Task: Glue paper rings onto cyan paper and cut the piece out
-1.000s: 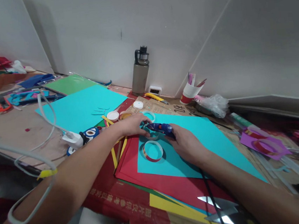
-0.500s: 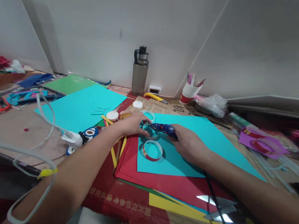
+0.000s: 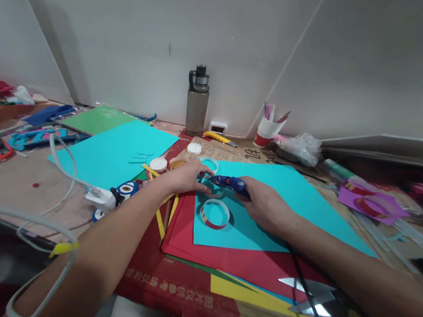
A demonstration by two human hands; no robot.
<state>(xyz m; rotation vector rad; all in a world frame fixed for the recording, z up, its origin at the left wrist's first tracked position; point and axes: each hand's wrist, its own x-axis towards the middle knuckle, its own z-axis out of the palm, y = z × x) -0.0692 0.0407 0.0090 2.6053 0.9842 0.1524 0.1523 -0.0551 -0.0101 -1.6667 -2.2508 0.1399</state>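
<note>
My right hand [image 3: 264, 204] grips a blue hot glue gun [image 3: 228, 181], its nozzle pointing left at a small paper ring [image 3: 213, 191] that lies on a cyan paper sheet [image 3: 276, 207]. My left hand [image 3: 187, 176] rests on that ring's left side, fingers holding it down. A second paper ring [image 3: 215, 214], white with a red inner face, sits just in front, untouched. The glue gun's black cord [image 3: 302, 284] runs back along my right forearm.
Red and yellow sheets [image 3: 244, 262] lie under the cyan one. Behind stand a grey bottle [image 3: 197, 102], a paper cup with pens [image 3: 267, 129], a yellow cutter [image 3: 219, 138], white lids [image 3: 158, 163]. A white charger and cable [image 3: 97, 197] sit left; scissors [image 3: 311, 301] lie front right.
Almost nothing has moved. The glue gun tip and my right hand have shifted slightly, staying at the small ring under my left fingers.
</note>
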